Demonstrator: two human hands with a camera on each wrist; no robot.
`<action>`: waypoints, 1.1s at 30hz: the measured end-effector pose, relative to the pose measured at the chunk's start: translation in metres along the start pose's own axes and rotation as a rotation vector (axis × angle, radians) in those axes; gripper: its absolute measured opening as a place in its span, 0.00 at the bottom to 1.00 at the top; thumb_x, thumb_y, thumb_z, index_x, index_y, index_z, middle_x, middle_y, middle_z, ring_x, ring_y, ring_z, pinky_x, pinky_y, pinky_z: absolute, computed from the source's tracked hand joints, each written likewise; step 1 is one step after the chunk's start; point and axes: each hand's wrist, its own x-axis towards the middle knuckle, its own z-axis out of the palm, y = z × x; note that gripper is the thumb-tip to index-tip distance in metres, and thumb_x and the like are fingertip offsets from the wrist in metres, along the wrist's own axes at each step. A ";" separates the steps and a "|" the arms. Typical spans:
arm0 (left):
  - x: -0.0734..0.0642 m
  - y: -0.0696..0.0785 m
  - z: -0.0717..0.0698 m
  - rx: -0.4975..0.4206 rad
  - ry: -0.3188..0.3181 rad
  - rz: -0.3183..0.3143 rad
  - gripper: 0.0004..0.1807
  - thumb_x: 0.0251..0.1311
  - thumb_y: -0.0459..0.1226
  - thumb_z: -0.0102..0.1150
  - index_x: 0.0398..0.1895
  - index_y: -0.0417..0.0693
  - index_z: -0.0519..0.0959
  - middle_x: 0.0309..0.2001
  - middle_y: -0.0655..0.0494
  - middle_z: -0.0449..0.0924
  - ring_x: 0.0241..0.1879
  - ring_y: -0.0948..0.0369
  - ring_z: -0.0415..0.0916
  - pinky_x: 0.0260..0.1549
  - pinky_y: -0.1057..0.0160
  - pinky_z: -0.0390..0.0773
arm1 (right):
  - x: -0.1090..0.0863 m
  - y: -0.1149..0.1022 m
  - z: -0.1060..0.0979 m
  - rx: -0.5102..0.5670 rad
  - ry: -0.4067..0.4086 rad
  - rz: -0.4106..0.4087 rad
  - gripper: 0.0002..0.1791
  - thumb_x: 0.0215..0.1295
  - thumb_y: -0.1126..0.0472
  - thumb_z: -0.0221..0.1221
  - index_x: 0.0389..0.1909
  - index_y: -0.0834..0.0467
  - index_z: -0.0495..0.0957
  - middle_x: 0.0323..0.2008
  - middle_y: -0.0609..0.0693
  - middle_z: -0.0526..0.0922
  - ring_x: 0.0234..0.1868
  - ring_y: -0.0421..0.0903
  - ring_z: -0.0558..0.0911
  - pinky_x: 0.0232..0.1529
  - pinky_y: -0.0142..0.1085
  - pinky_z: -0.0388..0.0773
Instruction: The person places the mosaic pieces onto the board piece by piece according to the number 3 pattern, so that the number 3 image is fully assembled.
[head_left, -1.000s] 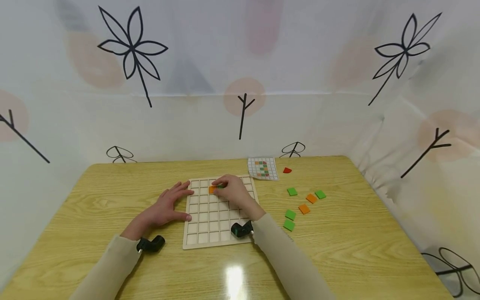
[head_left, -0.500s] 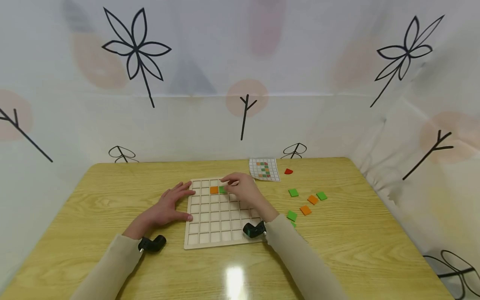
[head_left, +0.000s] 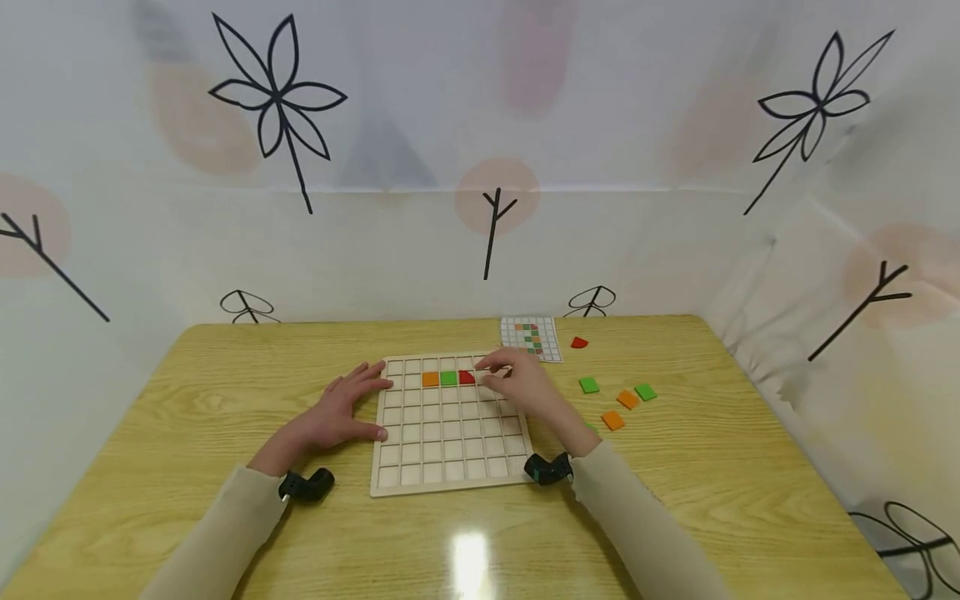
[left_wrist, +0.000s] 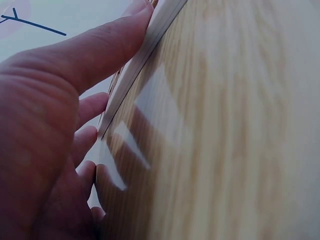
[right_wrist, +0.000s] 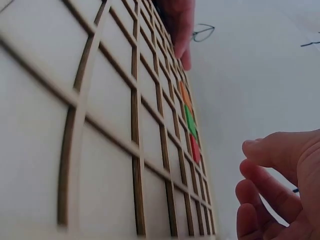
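A pale wooden grid board lies on the table. In one of its upper rows sit an orange square tile, a green square tile and a red round-edged tile, side by side in neighbouring cells. My left hand rests along the board's left side, thumb and fingertips at its rim. Just right of the red tile, my right hand hovers over the board with bent, relaxed fingers. The right wrist view shows nothing between the thumb and fingers of that hand.
Behind the board's right corner lies a printed pattern card, partly covered by my right hand. Beside it is another red tile. Loose green tiles and orange tiles are scattered to the right. A patterned cloth hangs behind the table.
My right hand has drawn back to the right along the row, uncovering first the green tile and then the red one in their cells. The left hand stays at the board's edge.
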 end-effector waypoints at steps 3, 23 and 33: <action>0.000 0.001 0.000 -0.001 -0.001 0.001 0.43 0.55 0.52 0.72 0.71 0.46 0.68 0.79 0.46 0.48 0.77 0.43 0.35 0.68 0.34 0.33 | -0.007 0.005 -0.010 -0.040 0.025 -0.014 0.10 0.65 0.66 0.64 0.46 0.58 0.86 0.49 0.51 0.83 0.45 0.49 0.78 0.42 0.40 0.79; -0.002 0.002 -0.001 -0.005 -0.001 -0.006 0.43 0.55 0.51 0.72 0.71 0.47 0.68 0.79 0.47 0.47 0.77 0.44 0.34 0.69 0.36 0.33 | -0.070 0.052 -0.070 -0.175 0.042 0.026 0.10 0.63 0.67 0.66 0.45 0.60 0.86 0.42 0.50 0.83 0.41 0.49 0.78 0.37 0.39 0.78; -0.002 0.004 -0.002 -0.005 -0.007 -0.006 0.43 0.55 0.51 0.72 0.71 0.45 0.67 0.79 0.46 0.47 0.77 0.43 0.34 0.69 0.36 0.33 | -0.094 0.069 -0.088 -0.213 0.025 0.084 0.11 0.63 0.67 0.67 0.46 0.59 0.85 0.39 0.47 0.83 0.38 0.44 0.80 0.39 0.37 0.78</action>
